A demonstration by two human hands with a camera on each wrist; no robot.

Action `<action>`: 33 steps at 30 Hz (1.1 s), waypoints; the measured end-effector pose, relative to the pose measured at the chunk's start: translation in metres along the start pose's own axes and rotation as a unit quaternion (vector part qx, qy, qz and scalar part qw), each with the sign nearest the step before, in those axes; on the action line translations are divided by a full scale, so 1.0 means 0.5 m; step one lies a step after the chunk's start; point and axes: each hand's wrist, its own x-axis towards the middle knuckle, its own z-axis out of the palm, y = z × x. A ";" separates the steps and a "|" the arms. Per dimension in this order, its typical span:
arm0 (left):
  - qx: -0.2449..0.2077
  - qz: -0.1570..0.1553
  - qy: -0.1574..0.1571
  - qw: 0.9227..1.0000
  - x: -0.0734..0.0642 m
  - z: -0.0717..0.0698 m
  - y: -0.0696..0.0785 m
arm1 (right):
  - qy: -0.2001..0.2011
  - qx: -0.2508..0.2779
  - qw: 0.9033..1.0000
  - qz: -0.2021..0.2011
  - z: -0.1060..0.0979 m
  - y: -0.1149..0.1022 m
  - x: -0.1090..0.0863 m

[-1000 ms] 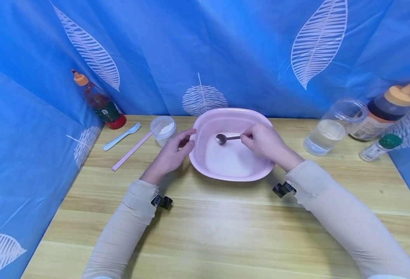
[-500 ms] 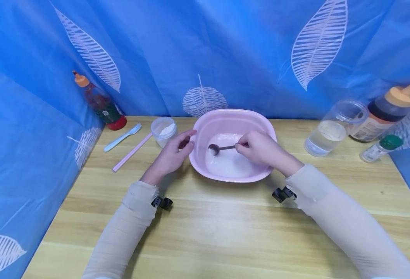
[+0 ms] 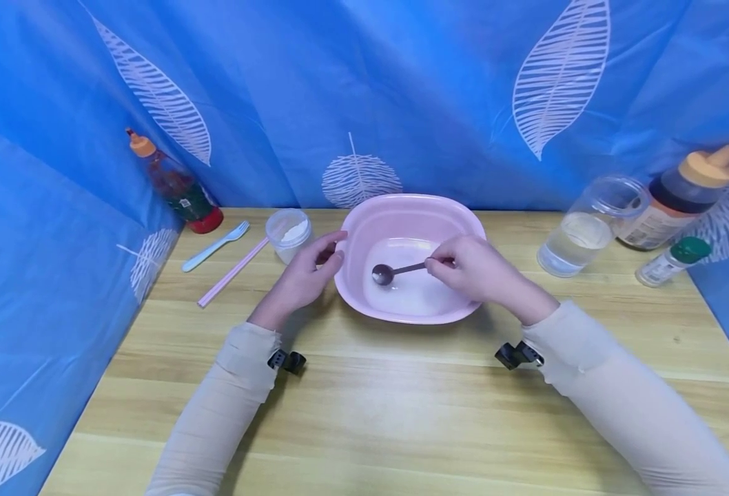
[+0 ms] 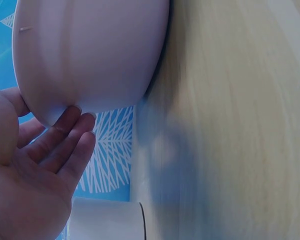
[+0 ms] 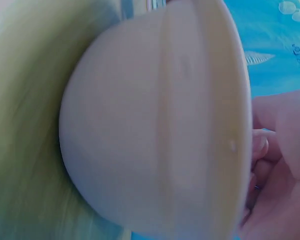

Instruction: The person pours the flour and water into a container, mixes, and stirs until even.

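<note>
A pink basin (image 3: 411, 219) with whitish liquid on its floor stands at the middle back of the table. My right hand (image 3: 479, 270) reaches over its right rim and grips the handle of a dark spoon (image 3: 384, 274). The spoon's bowl is low in the basin, toward the left side. With thumb and fingers, my left hand (image 3: 305, 274) holds the basin's left rim; in the left wrist view its fingers (image 4: 79, 150) lie against the outer wall. In the right wrist view the basin wall (image 5: 125, 115) hides the spoon and some of the right fingers.
Left of the basin are a jar of white powder (image 3: 290, 234), pink chopsticks (image 3: 233, 272), a light-blue fork (image 3: 216, 246) and a red sauce bottle (image 3: 181, 186). To the right stand a cup of water (image 3: 578, 238), a dark sauce bottle (image 3: 674, 207) and a green-capped shaker (image 3: 673, 262).
The spoon's bowl has moved left and toward the near side within the basin. My right hand shifted left, then back right. My left hand has stayed at the rim.
</note>
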 end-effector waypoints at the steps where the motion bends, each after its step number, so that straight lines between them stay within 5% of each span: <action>1: 0.000 0.001 0.001 1.000 0.000 0.001 0.000 | 0.000 -0.002 1.000 -0.010 0.005 -0.002 0.000; 4: 0.000 0.005 0.002 1.000 -0.001 0.002 0.000 | 0.000 -0.022 0.999 -0.025 0.017 -0.006 0.001; 11: -0.005 0.008 -0.001 1.000 -0.001 0.003 -0.005 | -0.007 -0.045 0.999 0.026 -0.002 -0.001 -0.004; 18: -0.003 0.010 0.000 1.000 -0.002 0.001 -0.006 | 0.006 -0.044 0.998 0.036 -0.023 0.010 -0.006; 24: 0.002 0.005 0.002 1.000 -0.003 0.003 -0.004 | 0.003 0.000 1.000 0.008 0.003 -0.001 0.005; 28: 0.002 0.002 0.003 1.000 -0.003 0.004 -0.003 | 0.002 -0.017 1.000 -0.012 0.026 -0.013 0.016; 33: 0.001 -0.001 0.001 1.000 -0.004 0.003 -0.002 | 0.008 -0.047 0.999 0.013 0.026 -0.017 0.023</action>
